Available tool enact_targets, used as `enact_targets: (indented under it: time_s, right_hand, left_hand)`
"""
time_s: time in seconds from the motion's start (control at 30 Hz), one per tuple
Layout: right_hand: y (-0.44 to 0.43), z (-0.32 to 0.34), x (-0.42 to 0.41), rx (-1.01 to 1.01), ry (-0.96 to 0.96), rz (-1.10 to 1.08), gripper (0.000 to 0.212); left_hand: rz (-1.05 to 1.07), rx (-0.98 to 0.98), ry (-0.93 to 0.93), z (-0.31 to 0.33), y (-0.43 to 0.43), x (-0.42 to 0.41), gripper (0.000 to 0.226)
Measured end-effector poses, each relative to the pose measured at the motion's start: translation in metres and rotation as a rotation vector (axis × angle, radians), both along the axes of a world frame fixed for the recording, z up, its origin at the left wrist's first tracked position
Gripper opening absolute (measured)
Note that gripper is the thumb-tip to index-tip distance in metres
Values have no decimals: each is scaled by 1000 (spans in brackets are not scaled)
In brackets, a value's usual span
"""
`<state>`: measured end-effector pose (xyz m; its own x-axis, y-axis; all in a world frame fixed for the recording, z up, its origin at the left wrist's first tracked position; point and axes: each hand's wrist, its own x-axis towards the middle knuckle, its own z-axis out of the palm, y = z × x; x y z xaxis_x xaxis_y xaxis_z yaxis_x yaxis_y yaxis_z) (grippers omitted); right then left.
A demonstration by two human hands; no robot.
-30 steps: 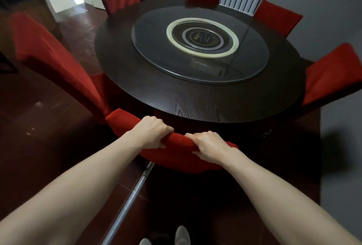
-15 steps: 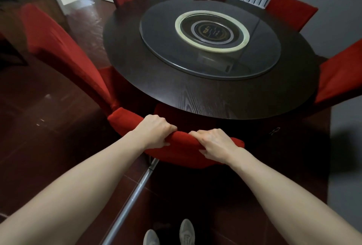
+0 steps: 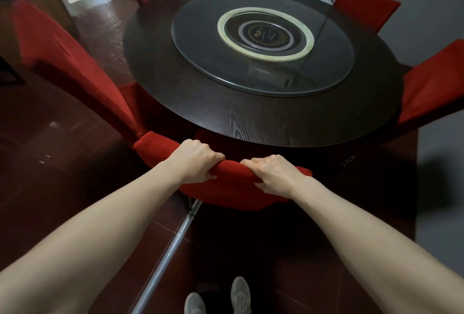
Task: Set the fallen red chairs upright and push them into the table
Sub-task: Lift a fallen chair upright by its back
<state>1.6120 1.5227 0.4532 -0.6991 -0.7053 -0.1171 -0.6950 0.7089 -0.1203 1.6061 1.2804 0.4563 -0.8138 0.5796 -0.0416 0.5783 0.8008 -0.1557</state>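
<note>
Both hands clasp the top edge of the red chair (image 3: 226, 192) nearest the person. The left hand (image 3: 198, 160) has its fingers curled over the far side of the backrest, with the thumb tucked against the near side. The right hand (image 3: 273, 175) grips the same way just beside it, and only a short stretch of red cloth shows between the two. Neither hand is slack. Each is closed firmly on the padded rail.

The chair stands upright, and the top of its back lies just short of the rim of the table (image 3: 226, 112). A patch of red beyond the knuckles, under that rim, suggests the seat is already partly tucked in, so what is left is probably a short final push.

The cover looks soft and loose, and it bunches under the fingers. It may slide a little over the stiff frame beneath, so the squeeze should bear on the frame and not the cloth alone. The chair is likely fairly heavy, and its legs will probably drag on the glossy floor instead of gliding. Hands set wider, toward the corners of the rail, would steer it better.

To the left of the left hand, a neighbouring chair (image 3: 62, 57) leans close, and its lower corner appears to meet the held chair's corner — a snag to watch. Below the grip, a metal floor strip (image 3: 170, 246) runs toward the chair's legs and might catch one.
</note>
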Motion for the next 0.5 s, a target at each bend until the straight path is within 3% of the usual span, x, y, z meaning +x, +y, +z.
enact_targets:
  time_s: [0.23,0.5]
  right_hand:
    - [4,-2,-5,17,13,18,43]
    - [-1,0,9,37,14,-79,43]
  left_hand:
    - [-33,12,-14,-3,-2,-7,46]
    - [0,79,-113,-6,0,6,67]
